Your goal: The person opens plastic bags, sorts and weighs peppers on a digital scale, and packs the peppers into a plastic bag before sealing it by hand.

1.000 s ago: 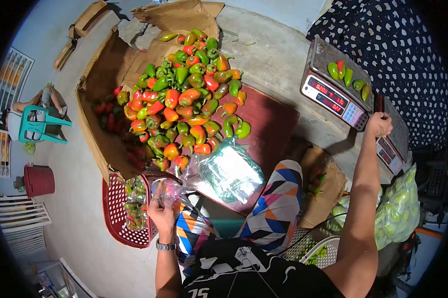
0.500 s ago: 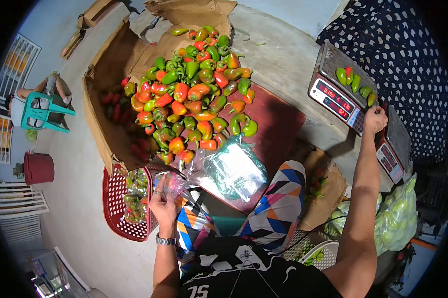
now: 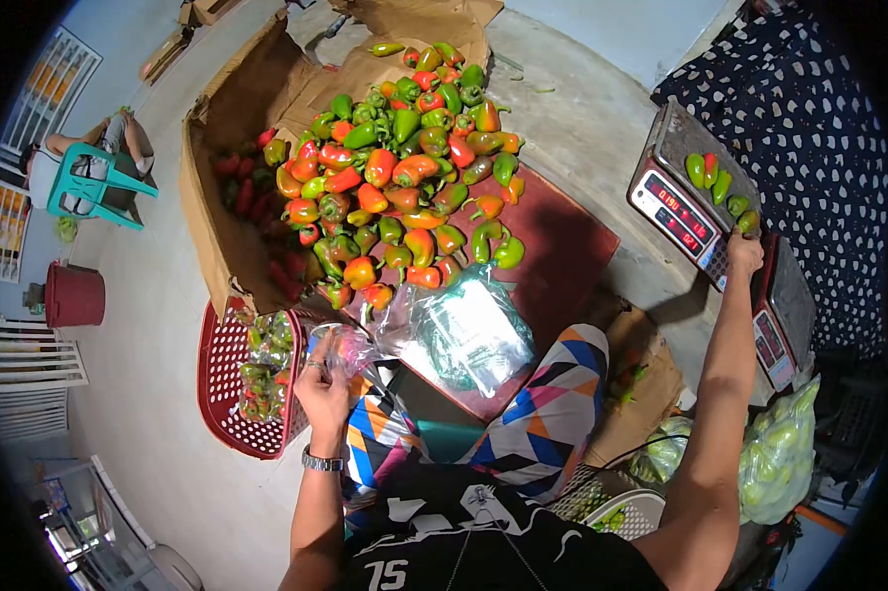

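My left hand (image 3: 322, 396) is closed on a clear plastic bag (image 3: 350, 347), beside the red basket. With my right arm stretched out, my right hand (image 3: 745, 254) is at the near corner of a digital scale (image 3: 676, 219), its fingers closed around the end of a green pepper (image 3: 748, 223). Several other peppers (image 3: 722, 185), green and one red, lie on the scale's metal plate. A large heap of red, orange and green peppers (image 3: 404, 172) spreads over a cut-open cardboard box (image 3: 202, 197) and a dark red board (image 3: 572, 236).
A stack of clear plastic bags (image 3: 478, 335) lies on the board before my knees. The red basket (image 3: 219, 394) holds bagged peppers (image 3: 263, 389). A second scale (image 3: 784, 315) and a bag of green produce (image 3: 781, 458) are at right. A person (image 3: 50, 172) sits on a green chair (image 3: 99, 182) at far left.
My right hand has gone from resting just below the nearest pepper to having its fingers on it. My left hand still holds the bag. The whole view has shifted slightly.
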`<state>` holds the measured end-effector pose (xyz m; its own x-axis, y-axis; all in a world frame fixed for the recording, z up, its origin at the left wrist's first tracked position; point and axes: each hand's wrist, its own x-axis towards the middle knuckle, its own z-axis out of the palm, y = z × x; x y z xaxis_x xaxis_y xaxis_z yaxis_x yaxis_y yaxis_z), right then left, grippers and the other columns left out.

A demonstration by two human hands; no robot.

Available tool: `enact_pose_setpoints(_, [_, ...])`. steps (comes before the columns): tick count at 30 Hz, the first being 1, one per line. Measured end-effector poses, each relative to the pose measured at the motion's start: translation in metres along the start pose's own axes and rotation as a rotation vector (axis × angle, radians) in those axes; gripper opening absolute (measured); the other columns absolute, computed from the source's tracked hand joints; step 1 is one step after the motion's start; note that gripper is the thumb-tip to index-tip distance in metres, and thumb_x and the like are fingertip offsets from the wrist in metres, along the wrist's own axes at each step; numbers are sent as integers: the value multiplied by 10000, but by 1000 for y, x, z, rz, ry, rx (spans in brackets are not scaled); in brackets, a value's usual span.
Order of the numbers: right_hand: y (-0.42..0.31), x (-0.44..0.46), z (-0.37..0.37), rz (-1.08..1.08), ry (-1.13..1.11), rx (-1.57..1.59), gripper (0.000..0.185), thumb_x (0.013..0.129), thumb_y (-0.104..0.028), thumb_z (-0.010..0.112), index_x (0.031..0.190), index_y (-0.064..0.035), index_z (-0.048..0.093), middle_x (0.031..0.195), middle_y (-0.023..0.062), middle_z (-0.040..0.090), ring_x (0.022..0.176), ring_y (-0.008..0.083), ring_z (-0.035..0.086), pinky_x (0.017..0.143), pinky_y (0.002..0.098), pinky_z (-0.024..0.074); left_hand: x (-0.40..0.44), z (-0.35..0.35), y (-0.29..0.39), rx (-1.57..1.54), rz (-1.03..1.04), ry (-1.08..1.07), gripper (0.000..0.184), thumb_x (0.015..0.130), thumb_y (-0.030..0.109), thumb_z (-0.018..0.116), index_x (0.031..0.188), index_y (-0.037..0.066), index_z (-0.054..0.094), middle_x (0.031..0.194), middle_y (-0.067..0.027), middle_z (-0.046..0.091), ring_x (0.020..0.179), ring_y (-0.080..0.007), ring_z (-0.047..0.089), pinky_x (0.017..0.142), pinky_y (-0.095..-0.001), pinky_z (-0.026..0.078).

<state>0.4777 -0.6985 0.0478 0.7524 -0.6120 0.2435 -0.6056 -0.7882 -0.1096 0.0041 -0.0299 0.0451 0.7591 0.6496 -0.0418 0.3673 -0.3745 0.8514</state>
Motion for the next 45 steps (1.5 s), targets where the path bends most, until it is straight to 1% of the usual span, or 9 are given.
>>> enact_pose_setpoints(9, [0,10,5,192,91,77,822,859,-534,734,1504,-73,514,1368,273,636,1293,435,597,1076,487,485,1,1,-1,29,86,39,511,874,-2,580,1379,-1,661,1260,-212,739,1144,-251,719,1006,-354,525])
enact_pose_setpoints(19, [5,28,0,-196,46,309,641,918,-413,684,1440,-84,509,1272,320,668,1227,473,638,1064,505,481,3,1,13,91,33,11,521,868,25,590,1384,-3,656,1248,-204,744,1151,-242,713,1020,-355,519])
enact_pose_setpoints(22, [-8,25,5,157,234,426,564,908,-339,670,1364,-21,580,1262,317,678,1201,475,653,1062,476,492,3,2,6,55,61,20,512,874,32,597,1381,-2,658,1253,-208,741,1169,-248,709,1035,-362,513])
enact_pose_setpoints(26, [-35,-32,-14,186,185,1480,332,954,-125,576,1231,50,628,1158,198,710,980,334,722,845,416,596,3,1,9,50,31,23,498,884,27,595,1376,-6,660,1264,-212,735,1201,-255,697,1052,-364,504])
enact_pose_setpoints(29, [-92,-139,-44,-25,-325,2080,221,968,-123,632,1132,20,669,939,109,695,804,198,673,702,332,571,4,5,-1,29,59,23,494,886,25,609,1376,5,664,1250,-206,741,1137,-237,713,1003,-348,524])
enact_pose_setpoints(34, [-205,-275,-12,-358,-1038,1617,311,974,-385,711,981,-76,669,731,0,557,663,119,540,606,309,460,4,-1,17,-6,-95,-20,524,867,-3,576,1383,-69,629,1338,-182,701,1248,-230,652,1104,-345,460])
enact_pose_setpoints(38, [-289,-368,-39,-971,-797,664,590,909,-531,702,1216,-30,650,1118,239,701,1124,410,685,920,502,543,3,-4,13,-46,-126,-7,520,875,15,605,1389,-66,626,1360,-186,688,1291,-242,630,1132,-359,442])
enact_pose_setpoints(41, [-303,-401,-36,-886,-744,684,539,885,-497,745,1154,-33,686,1096,205,691,1079,391,669,914,489,533,4,-5,16,-51,-138,-7,514,890,32,632,1395,-63,624,1351,-185,694,1282,-254,637,1128,-365,448])
enact_pose_setpoints(45, [-303,-406,-50,-1231,-63,695,424,835,-429,813,1024,-61,725,1040,137,642,1015,355,581,915,449,500,5,-5,3,-51,-125,2,510,884,13,625,1387,-69,627,1340,-181,700,1265,-251,646,1122,-362,454])
